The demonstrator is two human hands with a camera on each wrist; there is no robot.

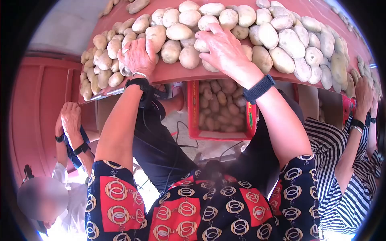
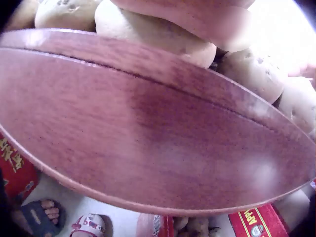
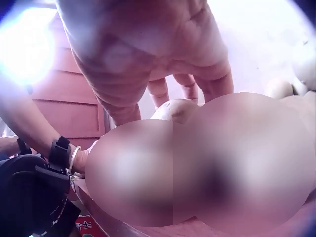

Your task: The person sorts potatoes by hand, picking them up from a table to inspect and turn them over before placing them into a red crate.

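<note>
Many pale brown potatoes (image 1: 171,51) lie in a wide band along a reddish table (image 1: 177,71). My left hand (image 1: 138,58) lies over the potatoes near the front edge, left of centre, its fingertips mostly hidden; I cannot tell whether they grip one. In the left wrist view, a potato (image 2: 148,30) sits right under that hand. My right hand (image 1: 225,50) arches over the row, its fingers and thumb curved around a potato (image 1: 201,45). The right wrist view shows its fingers (image 3: 158,94) reaching down behind a potato (image 3: 175,109).
Below the table edge stands a red crate (image 1: 221,136) of potatoes. At the right, another person's hand (image 1: 364,94) is at the potatoes; at the left, another person's hands (image 1: 71,118) are near the table corner. Cables (image 1: 187,140) cross the floor by my legs.
</note>
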